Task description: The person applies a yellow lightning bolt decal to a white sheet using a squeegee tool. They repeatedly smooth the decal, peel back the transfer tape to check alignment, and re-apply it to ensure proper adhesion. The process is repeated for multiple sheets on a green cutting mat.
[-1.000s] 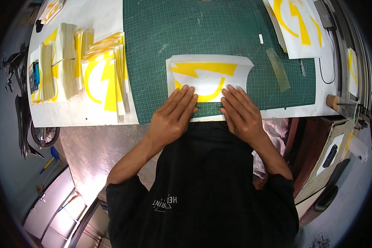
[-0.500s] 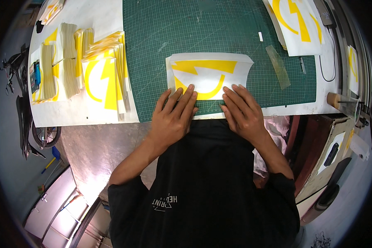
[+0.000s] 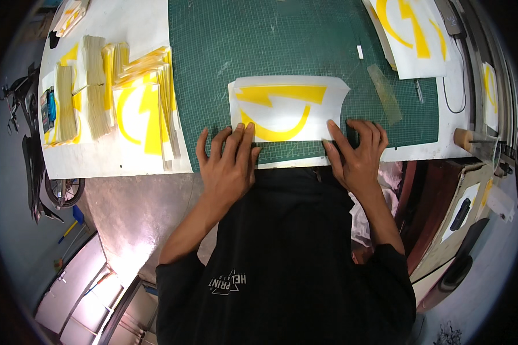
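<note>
A white sheet printed with yellow shapes (image 3: 322, 106) lies near the front edge of the green cutting mat (image 3: 242, 40). Its far edge curls up slightly, and another pale layer shows at its left side. My left hand (image 3: 229, 158) rests palm down at the sheet's near left corner, fingers spread, with the fingertips touching the yellow print. At the near right corner my right hand (image 3: 358, 154) touches the sheet with its forefinger and thumb, which are apart. The other right fingers reach onto the mat beside it. Neither hand grips the sheet.
Bundles of folded yellow-and-white sheets (image 3: 90, 109) crowd the table's left side. More printed sheets (image 3: 411, 57) overlap the mat's far right corner. A translucent strip (image 3: 385, 95), a pen (image 3: 419, 91) and a small white piece (image 3: 360, 52) lie on the right of the mat.
My hands have moved apart toward the sheet's two near corners, the left going left and the right going right. More of the sheet's near edge shows. The sheet itself stays in place.
</note>
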Motion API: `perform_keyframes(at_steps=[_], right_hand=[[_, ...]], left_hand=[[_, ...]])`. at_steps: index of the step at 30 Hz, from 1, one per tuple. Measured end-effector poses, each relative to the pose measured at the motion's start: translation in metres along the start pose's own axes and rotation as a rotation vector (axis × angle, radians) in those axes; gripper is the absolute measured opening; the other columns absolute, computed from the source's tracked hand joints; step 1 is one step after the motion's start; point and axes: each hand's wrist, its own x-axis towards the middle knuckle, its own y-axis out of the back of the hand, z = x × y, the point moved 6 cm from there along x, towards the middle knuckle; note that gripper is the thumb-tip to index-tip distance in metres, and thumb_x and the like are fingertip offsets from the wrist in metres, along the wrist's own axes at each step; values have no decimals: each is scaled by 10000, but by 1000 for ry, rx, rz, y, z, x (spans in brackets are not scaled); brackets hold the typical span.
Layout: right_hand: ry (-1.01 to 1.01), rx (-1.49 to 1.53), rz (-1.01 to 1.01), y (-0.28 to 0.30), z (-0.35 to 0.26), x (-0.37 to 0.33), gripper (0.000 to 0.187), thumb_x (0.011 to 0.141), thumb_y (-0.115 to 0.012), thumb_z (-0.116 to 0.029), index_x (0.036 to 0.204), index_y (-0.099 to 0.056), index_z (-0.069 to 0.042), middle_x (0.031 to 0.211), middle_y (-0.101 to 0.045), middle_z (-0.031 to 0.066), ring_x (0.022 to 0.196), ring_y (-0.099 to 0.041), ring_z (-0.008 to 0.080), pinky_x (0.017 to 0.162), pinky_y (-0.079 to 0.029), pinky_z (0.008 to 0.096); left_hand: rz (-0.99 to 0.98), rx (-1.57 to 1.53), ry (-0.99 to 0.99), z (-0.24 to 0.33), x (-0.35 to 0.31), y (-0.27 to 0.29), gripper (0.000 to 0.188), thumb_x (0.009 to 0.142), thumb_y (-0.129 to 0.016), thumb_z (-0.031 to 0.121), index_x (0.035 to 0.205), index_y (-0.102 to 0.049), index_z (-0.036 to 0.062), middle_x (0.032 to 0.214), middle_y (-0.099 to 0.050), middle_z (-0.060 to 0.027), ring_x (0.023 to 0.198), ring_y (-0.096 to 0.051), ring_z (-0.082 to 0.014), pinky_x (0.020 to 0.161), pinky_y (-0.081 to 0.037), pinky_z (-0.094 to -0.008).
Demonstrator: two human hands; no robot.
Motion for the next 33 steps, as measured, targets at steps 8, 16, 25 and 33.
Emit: perform_keyframes(at_steps=[8,16,25,33], right_hand=[[7,78,-23,14,-5,11,450,895,-827,-284,1301,-741,-111,1277,-592,132,1226,-549,344,1111,-323,601],[237,283,0,18,-25,116,217,860,-826,-145,1065,-798,-82,1004,-726,87,1021,-665,258,1068,-406,522],[168,204,92,-25,-12,130,106,883,-815,-140,880,-735,-71,853,-645,46,873,-617,244,957,-392,477],[149,151,160,-29,-8,130,199,845,-862,-231,871,-722,-92,880,-600,34,894,-596,233,958,-374,505]], left_hand=[[-188,-294,-96,70,26,-26,832,1006,-617,493,1590,-397,-57,1702,-312,-258,1603,-267,-403,1291,-199,-578],[-183,-321,-94,70,22,-27,904,982,-604,566,1585,-399,-75,1698,-325,-253,1607,-274,-372,1287,-227,-562],[-138,-316,-68,67,26,-27,649,1015,-637,351,1516,-516,-43,1630,-462,-215,1533,-424,-357,1245,-337,-505],[-123,-262,-136,43,50,-15,505,991,-629,196,1450,-598,-13,1558,-555,-174,1473,-512,-323,1216,-370,-547]])
